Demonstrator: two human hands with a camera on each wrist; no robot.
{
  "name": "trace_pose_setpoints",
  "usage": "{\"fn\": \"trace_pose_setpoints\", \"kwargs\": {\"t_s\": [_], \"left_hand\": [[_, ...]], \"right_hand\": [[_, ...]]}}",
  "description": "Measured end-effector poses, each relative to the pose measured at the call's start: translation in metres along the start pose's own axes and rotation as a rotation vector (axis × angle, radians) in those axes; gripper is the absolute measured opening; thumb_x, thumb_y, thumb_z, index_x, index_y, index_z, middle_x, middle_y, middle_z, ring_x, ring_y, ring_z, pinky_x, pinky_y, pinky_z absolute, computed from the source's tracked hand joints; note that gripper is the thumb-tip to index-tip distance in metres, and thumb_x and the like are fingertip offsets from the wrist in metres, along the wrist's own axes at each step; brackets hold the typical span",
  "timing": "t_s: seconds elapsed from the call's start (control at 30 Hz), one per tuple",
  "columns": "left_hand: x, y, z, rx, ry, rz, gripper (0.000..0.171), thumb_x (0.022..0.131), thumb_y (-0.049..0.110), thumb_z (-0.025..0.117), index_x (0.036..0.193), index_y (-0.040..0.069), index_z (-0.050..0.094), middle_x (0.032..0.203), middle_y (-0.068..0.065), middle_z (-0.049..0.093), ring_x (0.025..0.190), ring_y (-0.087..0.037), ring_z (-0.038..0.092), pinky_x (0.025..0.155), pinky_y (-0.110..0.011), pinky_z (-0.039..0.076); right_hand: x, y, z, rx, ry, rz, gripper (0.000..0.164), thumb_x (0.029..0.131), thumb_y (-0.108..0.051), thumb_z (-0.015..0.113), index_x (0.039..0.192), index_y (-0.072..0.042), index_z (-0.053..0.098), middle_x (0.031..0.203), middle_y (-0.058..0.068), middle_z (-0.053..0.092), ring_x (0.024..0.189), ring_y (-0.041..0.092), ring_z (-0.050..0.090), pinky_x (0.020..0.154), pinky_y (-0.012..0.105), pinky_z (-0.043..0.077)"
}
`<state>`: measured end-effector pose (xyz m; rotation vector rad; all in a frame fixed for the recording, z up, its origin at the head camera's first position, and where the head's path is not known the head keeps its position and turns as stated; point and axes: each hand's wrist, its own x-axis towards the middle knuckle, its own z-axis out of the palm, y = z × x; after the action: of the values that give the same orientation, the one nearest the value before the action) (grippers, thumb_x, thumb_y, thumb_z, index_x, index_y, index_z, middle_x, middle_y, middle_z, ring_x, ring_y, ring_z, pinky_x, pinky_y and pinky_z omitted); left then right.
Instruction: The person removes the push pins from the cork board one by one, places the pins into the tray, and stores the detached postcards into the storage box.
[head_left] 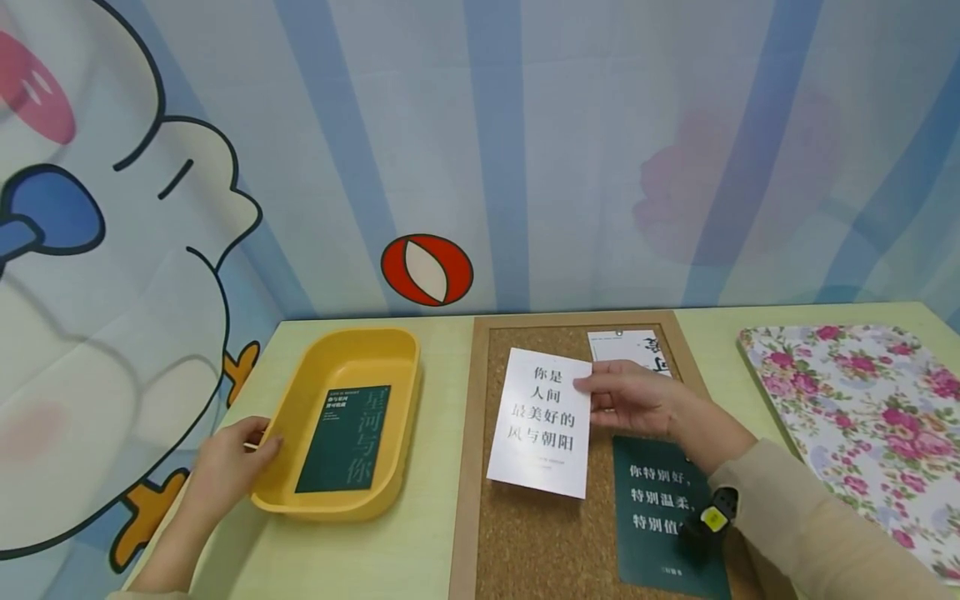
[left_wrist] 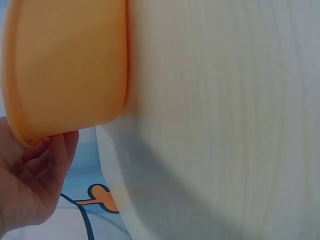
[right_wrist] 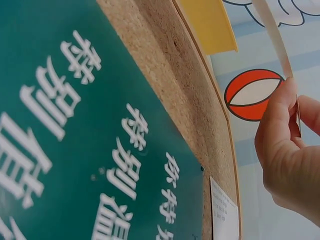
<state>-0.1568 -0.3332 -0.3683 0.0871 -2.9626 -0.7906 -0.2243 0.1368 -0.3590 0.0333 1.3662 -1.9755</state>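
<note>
My right hand (head_left: 630,398) pinches a white card (head_left: 536,437) with dark printed characters by its right edge, holding it above the cork board (head_left: 540,546). In the right wrist view that card (right_wrist: 275,40) shows nearly edge-on between thumb and fingers. My left hand (head_left: 234,467) grips the left rim of a yellow tray (head_left: 411,367), thumb over the rim and fingers under it on the outside. Inside the tray lies a dark green card (head_left: 341,442). On the board are another green card (head_left: 652,500), partly behind my right wrist, and a white card (head_left: 611,342), partly hidden by my right hand.
A flower-patterned board or tray (head_left: 855,400) lies at the right of the pale table (head_left: 405,550). Behind the table hangs a cartoon-printed cloth (head_left: 570,167) with blue stripes. The cork board's wooden frame (head_left: 468,467) runs close to the yellow tray's right side.
</note>
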Motion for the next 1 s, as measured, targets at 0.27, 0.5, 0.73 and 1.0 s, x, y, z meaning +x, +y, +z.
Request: {"fn": "trace_pose_setpoints", "kwargs": {"t_s": [0.27, 0.5, 0.73, 1.0], "left_hand": [[0.004, 0.003, -0.003, -0.045, -0.053, -0.105, 0.033, 0.089, 0.015, 0.059, 0.105, -0.013, 0.058, 0.085, -0.018, 0.062, 0.071, -0.022, 0.054, 0.058, -0.029, 0.047], [0.006, 0.006, -0.009, -0.053, -0.079, -0.13, 0.037, 0.088, 0.017, 0.061, 0.108, -0.014, 0.058, 0.089, -0.021, 0.062, 0.072, -0.022, 0.056, 0.059, -0.03, 0.048], [0.006, 0.005, -0.011, -0.067, -0.084, -0.14, 0.039, 0.087, 0.018, 0.062, 0.108, -0.015, 0.056, 0.087, -0.018, 0.061, 0.071, -0.022, 0.054, 0.057, -0.029, 0.047], [0.004, 0.003, -0.009, -0.072, -0.07, -0.135, 0.036, 0.085, 0.014, 0.062, 0.106, -0.015, 0.057, 0.086, -0.017, 0.062, 0.07, -0.021, 0.055, 0.057, -0.028, 0.048]], "right_hand": [[0.002, -0.003, -0.001, -0.044, -0.033, 0.01, 0.025, 0.096, -0.004, 0.047, 0.12, 0.0, 0.044, 0.099, 0.014, 0.065, 0.087, 0.023, 0.064, 0.068, 0.028, 0.054], [0.002, -0.008, 0.001, -0.074, -0.023, 0.018, 0.025, 0.096, -0.005, 0.046, 0.121, -0.001, 0.044, 0.099, 0.014, 0.065, 0.087, 0.024, 0.064, 0.068, 0.03, 0.055], [0.0, -0.014, 0.004, -0.104, 0.03, 0.017, 0.021, 0.09, 0.001, 0.047, 0.109, -0.003, 0.053, 0.097, 0.014, 0.064, 0.084, 0.023, 0.063, 0.064, 0.028, 0.055], [0.003, -0.018, 0.004, -0.159, 0.028, -0.011, 0.016, 0.091, 0.0, 0.047, 0.105, -0.003, 0.054, 0.096, 0.011, 0.064, 0.08, 0.019, 0.061, 0.067, 0.027, 0.054]]}}
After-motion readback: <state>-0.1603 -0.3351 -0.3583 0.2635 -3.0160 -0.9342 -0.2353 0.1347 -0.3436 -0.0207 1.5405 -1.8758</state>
